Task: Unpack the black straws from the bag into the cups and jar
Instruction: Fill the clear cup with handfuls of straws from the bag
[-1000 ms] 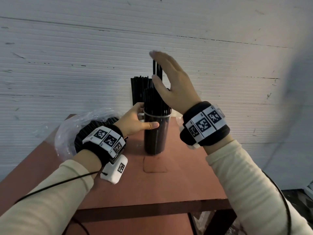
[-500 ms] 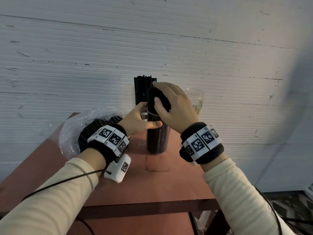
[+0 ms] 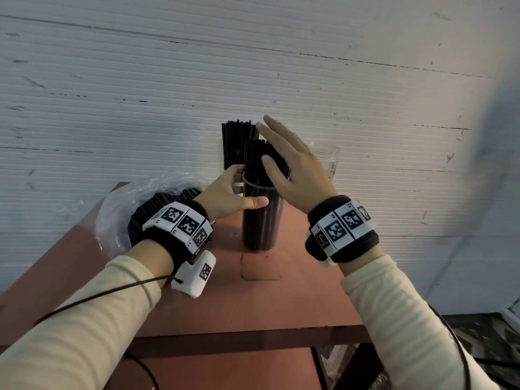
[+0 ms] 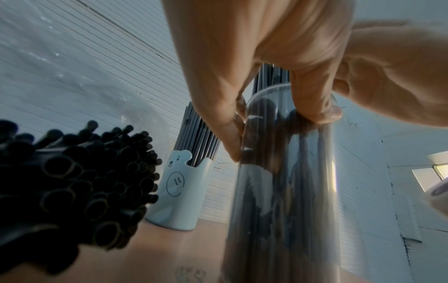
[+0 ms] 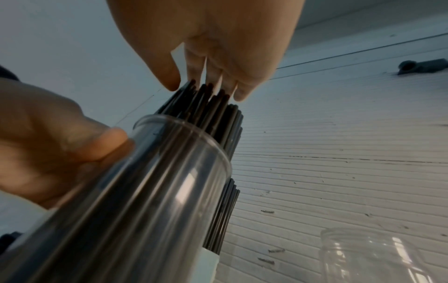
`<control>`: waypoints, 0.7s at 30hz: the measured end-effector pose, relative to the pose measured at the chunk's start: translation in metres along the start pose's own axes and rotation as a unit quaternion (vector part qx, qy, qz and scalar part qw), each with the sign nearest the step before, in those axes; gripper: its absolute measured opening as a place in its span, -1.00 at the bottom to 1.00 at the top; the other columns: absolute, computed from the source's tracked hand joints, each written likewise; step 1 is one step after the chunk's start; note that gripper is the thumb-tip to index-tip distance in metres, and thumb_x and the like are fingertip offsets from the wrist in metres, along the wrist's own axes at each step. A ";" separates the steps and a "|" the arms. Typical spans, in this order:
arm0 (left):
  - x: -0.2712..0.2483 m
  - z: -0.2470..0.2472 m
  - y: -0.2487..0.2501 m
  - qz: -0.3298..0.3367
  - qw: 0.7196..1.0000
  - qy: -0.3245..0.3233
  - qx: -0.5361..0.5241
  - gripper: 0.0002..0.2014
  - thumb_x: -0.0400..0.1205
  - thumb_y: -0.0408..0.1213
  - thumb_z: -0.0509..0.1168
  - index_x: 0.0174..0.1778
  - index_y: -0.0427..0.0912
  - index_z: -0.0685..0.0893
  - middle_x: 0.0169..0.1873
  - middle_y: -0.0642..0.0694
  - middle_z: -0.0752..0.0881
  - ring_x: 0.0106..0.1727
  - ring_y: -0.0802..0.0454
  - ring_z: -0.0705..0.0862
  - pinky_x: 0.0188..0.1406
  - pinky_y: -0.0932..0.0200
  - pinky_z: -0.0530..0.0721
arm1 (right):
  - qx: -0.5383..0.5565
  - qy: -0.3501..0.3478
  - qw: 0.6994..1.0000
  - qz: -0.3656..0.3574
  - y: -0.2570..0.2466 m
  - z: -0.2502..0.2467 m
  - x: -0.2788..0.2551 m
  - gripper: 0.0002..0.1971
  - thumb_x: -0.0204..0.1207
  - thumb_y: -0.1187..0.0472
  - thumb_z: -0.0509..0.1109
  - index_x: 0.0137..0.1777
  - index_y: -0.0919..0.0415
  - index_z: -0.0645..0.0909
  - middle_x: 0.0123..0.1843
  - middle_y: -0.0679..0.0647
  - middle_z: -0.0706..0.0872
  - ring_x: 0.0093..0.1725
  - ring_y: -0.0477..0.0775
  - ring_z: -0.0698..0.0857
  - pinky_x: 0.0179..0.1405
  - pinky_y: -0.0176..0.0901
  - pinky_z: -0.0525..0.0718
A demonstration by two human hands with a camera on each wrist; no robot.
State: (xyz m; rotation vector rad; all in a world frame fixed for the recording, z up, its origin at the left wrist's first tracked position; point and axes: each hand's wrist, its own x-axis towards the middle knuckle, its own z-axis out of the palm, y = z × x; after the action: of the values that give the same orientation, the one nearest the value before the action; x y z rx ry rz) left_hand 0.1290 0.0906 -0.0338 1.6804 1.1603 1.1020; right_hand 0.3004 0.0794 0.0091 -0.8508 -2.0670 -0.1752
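Note:
A tall clear cup (image 3: 260,220) packed with black straws (image 3: 254,156) stands upright in the middle of the red-brown table (image 3: 295,299). My left hand (image 3: 239,192) grips the cup just under its rim, thumb in front and fingers (image 4: 227,134) behind. My right hand (image 3: 278,156) is flat with straight fingers against the straw tops (image 5: 208,103) and holds nothing. Behind stands a white bear cup (image 4: 179,191) full of straws. A clear plastic bag (image 3: 121,204) with more straws (image 4: 72,181) lies at the left. An empty clear jar (image 3: 327,159) stands back right.
A white ribbed wall (image 3: 281,66) rises directly behind the table. The table's front edge (image 3: 253,337) is near me, and its right edge drops to the floor (image 3: 478,333). A cable (image 3: 92,296) trails from my left wrist.
My right hand went from raised and flat down onto the straws, pushing them into the clear cup, and now is straight-fingered at their tops. The left hand kept its grip.

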 end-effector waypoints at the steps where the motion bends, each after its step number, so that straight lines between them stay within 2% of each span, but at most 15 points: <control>1: 0.000 0.000 0.000 -0.001 1.000 0.001 0.000 -0.14 0.16 -0.03 0.62 0.40 0.03 0.46 0.25 -0.01 0.69 0.30 0.08 0.68 0.42 -0.09 0.60 | 0.002 -0.003 1.000 -0.008 -0.001 0.001 0.000 -0.52 0.67 0.21 0.22 0.60 0.15 0.39 0.63 0.02 0.38 0.63 -0.01 0.33 0.62 -0.05 0.29; 4: 0.000 0.000 0.000 -0.003 1.000 0.004 -0.002 -0.14 0.17 -0.06 0.61 0.42 -0.01 0.45 0.25 -0.02 0.68 0.30 0.09 0.68 0.42 -0.07 0.60 | -0.016 -0.011 1.000 -0.020 -0.002 0.006 0.000 -0.57 0.63 0.23 0.22 0.51 0.19 0.51 0.51 0.07 0.56 0.55 0.03 0.46 0.63 0.04 0.28; 7: 0.000 0.001 0.001 -0.003 1.000 0.004 -0.001 -0.18 0.24 -0.14 0.62 0.42 -0.05 0.45 0.24 -0.02 0.68 0.30 0.10 0.67 0.41 -0.01 0.60 | -0.017 -0.006 1.000 -0.011 -0.005 0.007 0.000 -0.59 0.62 0.23 0.24 0.46 0.20 0.57 0.44 0.08 0.62 0.49 0.03 0.53 0.62 -0.03 0.26; 9: 0.000 0.001 0.002 -0.004 1.000 0.003 -0.004 -0.24 0.36 -0.26 0.64 0.44 -0.08 0.44 0.25 -0.02 0.67 0.33 0.08 0.64 0.43 0.05 0.57 | -0.025 -0.014 1.000 -0.006 -0.006 0.005 0.000 -0.58 0.64 0.16 0.26 0.49 0.15 0.54 0.48 0.07 0.59 0.54 0.04 0.46 0.64 -0.01 0.22; 11: -0.001 0.001 0.002 -0.005 1.000 -0.006 -0.009 -0.28 0.45 -0.34 0.58 0.49 -0.10 0.40 0.25 0.00 0.65 0.37 0.08 0.61 0.41 0.13 0.54 | -0.027 -0.026 0.999 0.009 -0.006 0.003 -0.001 -0.48 0.64 0.03 0.30 0.58 0.11 0.42 0.61 0.05 0.43 0.66 0.05 0.26 0.68 0.00 0.11; 14: -0.003 -0.001 0.004 -0.008 0.999 -0.035 -0.018 -0.23 0.46 -0.35 0.57 0.55 -0.09 0.35 0.35 0.00 0.61 0.41 0.11 0.58 0.39 0.19 0.53 | 0.006 -0.042 0.995 0.095 -0.002 -0.006 -0.003 -0.10 0.51 -0.22 0.39 0.71 0.13 0.07 0.74 0.01 0.10 0.72 -0.01 0.01 0.67 -0.07 0.04; 16: -0.002 -0.003 0.003 -0.012 0.998 -0.052 -0.029 -0.16 0.42 -0.38 0.60 0.57 -0.08 0.33 0.39 0.01 0.59 0.44 0.09 0.57 0.44 0.11 0.53 | 0.056 -0.065 0.977 0.197 0.002 -0.011 -0.004 0.07 0.38 -0.28 0.48 0.71 0.14 -0.03 0.74 0.01 0.07 0.70 -0.03 0.05 0.63 -0.15 0.08; 17: -0.002 -0.004 0.002 -0.013 0.998 -0.058 -0.033 -0.13 0.40 -0.41 0.60 0.58 -0.08 0.31 0.40 0.01 0.59 0.45 0.07 0.56 0.47 0.06 0.52 | 0.092 -0.083 0.964 0.237 0.002 -0.012 -0.005 0.07 0.34 -0.26 0.53 0.69 0.14 0.02 0.71 0.02 0.15 0.67 -0.05 0.15 0.60 -0.18 0.13; 19: -0.002 -0.004 0.001 -0.013 0.997 -0.068 -0.047 -0.05 0.31 -0.44 0.59 0.60 -0.08 0.28 0.40 -0.03 0.60 0.43 0.04 0.59 0.45 0.02 0.55 | 0.181 -0.122 0.941 0.258 0.005 -0.012 -0.006 -0.13 0.33 -0.12 0.61 0.56 0.11 0.30 0.50 -0.03 0.49 0.47 -0.18 0.46 0.53 -0.19 0.39; 20: -0.001 -0.003 0.000 -0.012 0.996 -0.068 -0.057 -0.02 0.28 -0.44 0.56 0.61 -0.08 0.26 0.38 -0.06 0.61 0.40 0.02 0.63 0.41 0.02 0.57 | 0.225 -0.141 0.933 0.241 0.007 -0.009 -0.007 -0.34 0.37 0.02 0.64 0.41 0.10 0.45 0.32 -0.06 0.63 0.30 -0.29 0.59 0.37 -0.26 0.55; 21: -0.001 -0.003 -0.001 -0.011 0.996 -0.066 -0.065 -0.02 0.26 -0.45 0.52 0.61 -0.07 0.26 0.35 -0.07 0.63 0.35 0.02 0.66 0.37 0.03 0.59 | 0.259 -0.162 0.925 0.225 0.008 -0.008 -0.007 -0.54 0.41 0.19 0.62 0.26 0.08 0.55 0.15 -0.09 0.71 0.13 -0.38 0.67 0.14 -0.41 0.62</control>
State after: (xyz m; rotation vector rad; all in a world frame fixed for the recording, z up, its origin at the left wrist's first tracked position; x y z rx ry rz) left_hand 0.1257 0.0907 -0.0338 1.6100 1.0002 1.0143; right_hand 0.3133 0.0786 0.0066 -1.0301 -1.9997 0.7759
